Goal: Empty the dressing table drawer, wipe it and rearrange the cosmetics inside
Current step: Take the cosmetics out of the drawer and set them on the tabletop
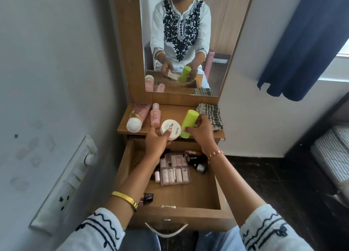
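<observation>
A white round jar (170,131) is held in the left hand (156,141); a green bottle (188,123) is gripped by the right hand (203,131), above the open drawer (198,194).

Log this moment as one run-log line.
stage: emptying drawer | left hand: holds white jar | right hand: holds green bottle | cosmetics remain in drawer

We see soft daylight from the bright window (342,50) at right, gentle shadows, wide-angle bending at edges, slight overall softness.
</observation>
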Demonstrator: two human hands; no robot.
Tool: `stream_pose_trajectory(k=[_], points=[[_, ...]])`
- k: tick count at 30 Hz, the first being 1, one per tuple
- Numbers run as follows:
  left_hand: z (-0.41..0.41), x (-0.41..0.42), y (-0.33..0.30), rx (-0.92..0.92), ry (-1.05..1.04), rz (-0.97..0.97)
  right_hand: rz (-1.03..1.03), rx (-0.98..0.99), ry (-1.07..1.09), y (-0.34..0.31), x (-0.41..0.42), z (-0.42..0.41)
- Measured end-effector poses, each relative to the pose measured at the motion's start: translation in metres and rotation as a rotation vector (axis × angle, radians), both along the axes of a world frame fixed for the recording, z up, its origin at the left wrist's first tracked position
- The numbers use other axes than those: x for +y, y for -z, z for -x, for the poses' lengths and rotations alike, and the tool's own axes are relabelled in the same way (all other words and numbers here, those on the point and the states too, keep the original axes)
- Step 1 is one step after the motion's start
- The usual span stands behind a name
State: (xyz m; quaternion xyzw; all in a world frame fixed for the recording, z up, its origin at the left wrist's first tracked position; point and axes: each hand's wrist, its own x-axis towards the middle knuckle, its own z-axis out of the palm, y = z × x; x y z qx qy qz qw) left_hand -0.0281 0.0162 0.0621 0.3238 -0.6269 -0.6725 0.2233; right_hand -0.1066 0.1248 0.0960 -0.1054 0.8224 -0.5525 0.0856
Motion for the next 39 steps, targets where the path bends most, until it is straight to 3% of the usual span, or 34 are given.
stream_pose_trajectory(k=[8,13,22,27,29,34,39], points=[[0.031,-0.010,0.004,-0.087,-0.013,0.132,-0.132,0.148,-0.029,0.004,-0.013,0.018],[0.032,-0.014,0.010,-0.143,0.031,0.276,-0.108,0.167,-0.011,0.015,-0.014,0.020],[0.031,-0.014,0.007,-0.261,0.053,0.652,-0.105,0.168,-0.019,0.024,-0.013,0.017],[0.016,-0.003,0.011,-0.208,0.000,0.922,-0.106,0.172,-0.001,0.030,-0.013,0.015],[0.015,-0.002,0.017,-0.191,0.063,1.084,-0.101,0.170,0.016,0.031,-0.015,0.016],[0.020,-0.001,0.031,-0.189,0.269,1.241,-0.126,0.193,0.015,0.030,-0.023,0.022],[0.044,-0.010,0.033,-0.253,0.290,1.241,-0.172,0.199,-0.008,0.029,-0.036,0.042]])
